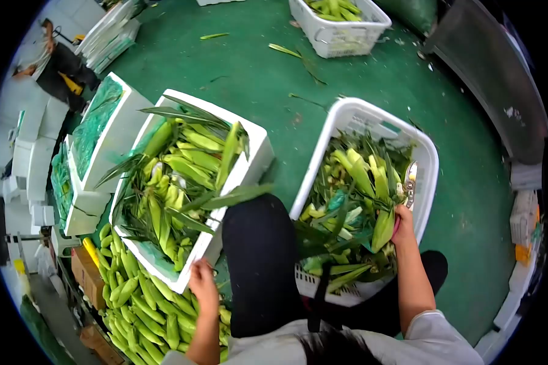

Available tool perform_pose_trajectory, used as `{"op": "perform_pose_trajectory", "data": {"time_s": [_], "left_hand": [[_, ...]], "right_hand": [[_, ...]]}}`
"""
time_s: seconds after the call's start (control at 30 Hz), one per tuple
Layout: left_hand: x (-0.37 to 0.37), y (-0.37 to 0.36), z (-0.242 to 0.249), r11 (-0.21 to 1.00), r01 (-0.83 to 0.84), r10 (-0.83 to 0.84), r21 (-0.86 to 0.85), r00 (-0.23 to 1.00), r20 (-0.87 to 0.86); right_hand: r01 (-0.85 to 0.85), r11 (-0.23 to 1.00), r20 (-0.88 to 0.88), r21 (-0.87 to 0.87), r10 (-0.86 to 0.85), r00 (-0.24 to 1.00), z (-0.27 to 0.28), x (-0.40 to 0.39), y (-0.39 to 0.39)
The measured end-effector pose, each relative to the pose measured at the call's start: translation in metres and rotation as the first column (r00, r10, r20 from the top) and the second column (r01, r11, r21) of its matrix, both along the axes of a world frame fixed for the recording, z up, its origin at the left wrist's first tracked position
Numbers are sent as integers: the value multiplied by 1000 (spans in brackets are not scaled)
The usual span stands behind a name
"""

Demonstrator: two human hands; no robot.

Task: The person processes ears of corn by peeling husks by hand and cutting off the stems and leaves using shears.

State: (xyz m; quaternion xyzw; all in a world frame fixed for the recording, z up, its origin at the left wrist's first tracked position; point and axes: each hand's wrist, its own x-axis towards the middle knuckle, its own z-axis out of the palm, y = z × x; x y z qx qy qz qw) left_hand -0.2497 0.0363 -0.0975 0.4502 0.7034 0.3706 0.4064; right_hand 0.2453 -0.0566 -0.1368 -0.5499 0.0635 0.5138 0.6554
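My right hand (pixel 403 224) is closed round the handle of pruning shears (pixel 410 182), whose metal part points up beside the leaves. It is over a white plastic basket (pixel 432 164) filled with husks and leaves (pixel 347 213). My left hand (pixel 202 281) is at the near right edge of a white foam box (pixel 256 143), its fingers curled; what they hold, if anything, is too small to tell. Green corn ears with long leaves (pixel 176 176) fill that box. Below it lies a large pile of trimmed green ears (pixel 140 310).
Foam boxes with green plastic (pixel 106 115) stand at the left. Another white basket (pixel 341 38) with ears is at the top. A person (pixel 64 67) is at the upper left. A dark curved panel (pixel 493 79) stands at the right. Loose leaves lie on the green floor (pixel 249 73).
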Motion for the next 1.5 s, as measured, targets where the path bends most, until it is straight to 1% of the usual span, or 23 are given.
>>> {"op": "perform_pose_trajectory", "data": {"time_s": [0.03, 0.1, 0.17, 0.2, 0.27, 0.3, 0.37, 0.43, 0.47, 0.57, 0.6, 0.67, 0.7, 0.77, 0.87, 0.97, 1.03, 1.17, 1.23, 1.3, 1.37, 1.43, 1.5], "left_hand": [[42, 31, 52, 962, 44, -44, 270, 999, -6], [106, 76, 86, 868, 112, -221, 484, 960, 173], [209, 100, 100, 945, 209, -319, 253, 765, 560], [259, 110, 85, 878, 443, -465, 184, 694, 549], [354, 121, 10, 666, 667, -745, 333, 614, 260], [392, 125, -26, 717, 657, -692, 232, 635, 344], [444, 139, -98, 634, 764, -764, 122, 643, -50], [487, 145, -157, 499, 774, -863, -390, 402, -307], [498, 126, -163, 525, 719, -850, -456, 413, -326], [488, 78, -201, 563, 679, -820, -471, 391, -417], [478, 82, -208, 577, 710, -816, -404, 503, -283], [452, 109, -197, 481, 731, -605, -485, 677, 419], [439, 117, -168, 354, 745, -264, -566, 660, 704], [411, 113, -111, 457, 780, -67, -428, 510, 858], [370, 78, -28, 710, 670, -64, -218, 370, 927], [337, 27, 68, 828, 559, -327, 38, 427, 843], [313, 6, 81, 846, 509, -378, 156, 368, 850], [280, -30, 105, 825, 512, -357, 238, 146, 923], [268, -37, 104, 874, 471, -236, 119, 197, 952], [257, -48, 121, 892, 403, -340, 204, 301, 891], [241, -41, 121, 912, 270, -400, 310, 412, 818], [218, -30, 138, 941, 6, -315, 339, 384, 868], [175, -1, 152, 955, -165, -212, 245, 193, 958]], "right_hand": [[-19, 1000, -5, -20, 19, 1000, 12, -5, -24], [18, 997, -36, -78, -21, 999, 10, -16, -65], [49, 998, -133, 36, -43, 990, 32, -40, -94], [145, 989, -141, 37, -138, 980, 30, -51, -113], [93, 995, 15, -25, -93, 996, 47, -73, -126], [30, 986, 38, -162, -24, 999, 42, -84, -133], [-129, 935, -18, -330, 130, 991, 51, -103, -130], [-72, 987, 136, -145, 92, 986, 36, -129, -113], [-39, 992, 219, -118, 64, 974, 25, -134, -106], [122, 979, 298, -166, -68, 952, 28, -117, -102], [201, 968, 262, -152, -157, 952, 36, -102, -102], [347, 936, 333, -65, -307, 891, 50, -78, -106], [399, 917, 441, 27, -369, 818, 52, -69, -112], [312, 946, 749, -88, -144, 647, 57, -49, -125], [331, 914, 913, -234, 89, 399, 99, -35, -99], [22, 995, 661, 93, -78, 746, 146, -47, -75], [-154, 959, 522, 236, 8, 853, 170, -64, -59], [-342, 919, 565, 195, 180, 805, 140, -107, -51], [-359, 923, 328, 137, 299, 896, 136, -131, -67], [-437, 894, 384, 100, 371, 846, 147, -143, -83], [-495, 866, 431, 75, 420, 799, 157, -154, -94], [-515, 857, 437, 23, 455, 776, 146, -162, -112], [-541, 831, 507, -125, 523, 685, 146, -158, -121]]}}
